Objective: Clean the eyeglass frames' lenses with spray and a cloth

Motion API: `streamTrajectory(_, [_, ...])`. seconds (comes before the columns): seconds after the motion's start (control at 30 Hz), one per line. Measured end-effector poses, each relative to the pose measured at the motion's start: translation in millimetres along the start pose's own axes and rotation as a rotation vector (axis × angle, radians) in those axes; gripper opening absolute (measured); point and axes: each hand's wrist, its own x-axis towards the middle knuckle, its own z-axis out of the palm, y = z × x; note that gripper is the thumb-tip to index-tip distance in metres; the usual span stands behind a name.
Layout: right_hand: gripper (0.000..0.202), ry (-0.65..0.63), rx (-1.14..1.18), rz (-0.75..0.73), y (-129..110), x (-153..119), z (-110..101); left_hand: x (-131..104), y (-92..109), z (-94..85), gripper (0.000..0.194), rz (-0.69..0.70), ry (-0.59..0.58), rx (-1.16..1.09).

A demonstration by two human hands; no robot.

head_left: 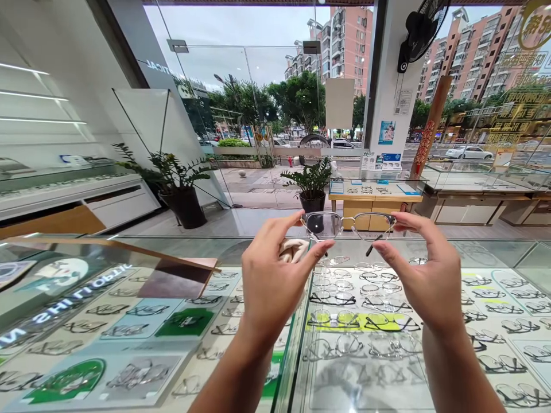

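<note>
A pair of eyeglasses with dark upper rims and thin metal lower rims is held up in front of me, its lenses facing the window. My left hand pinches the left end of the frame between thumb and forefinger. A crumpled pale cloth is tucked in the curled fingers of that hand. The right end of the frame is gripped by my right hand, thumb below and forefinger above. A dark temple tip shows near the right thumb.
Below my hands, a glass display case holds rows of eyeglasses. A brown-edged board lies on the glass at left. Farther off stand potted plants, a wooden cabinet and glass doors.
</note>
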Motion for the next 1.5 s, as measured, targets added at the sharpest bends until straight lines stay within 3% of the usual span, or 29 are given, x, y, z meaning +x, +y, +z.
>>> streamTrajectory(0.4, [0.039,-0.045,0.04,-0.012,13.2,4.0,7.7,0.7,-11.1,7.2,0.047,0.03,0.029,0.019])
streamTrajectory(0.87, [0.034,-0.002,0.025,-0.075,7.7,5.0,5.1,2.7,-18.7,10.5,0.044,-0.065,-0.045,-0.069])
streamTrajectory(1.5, [0.037,-0.062,0.012,-0.021,10.6,4.3,6.7,3.1,-15.3,13.2,0.042,0.065,0.051,0.015])
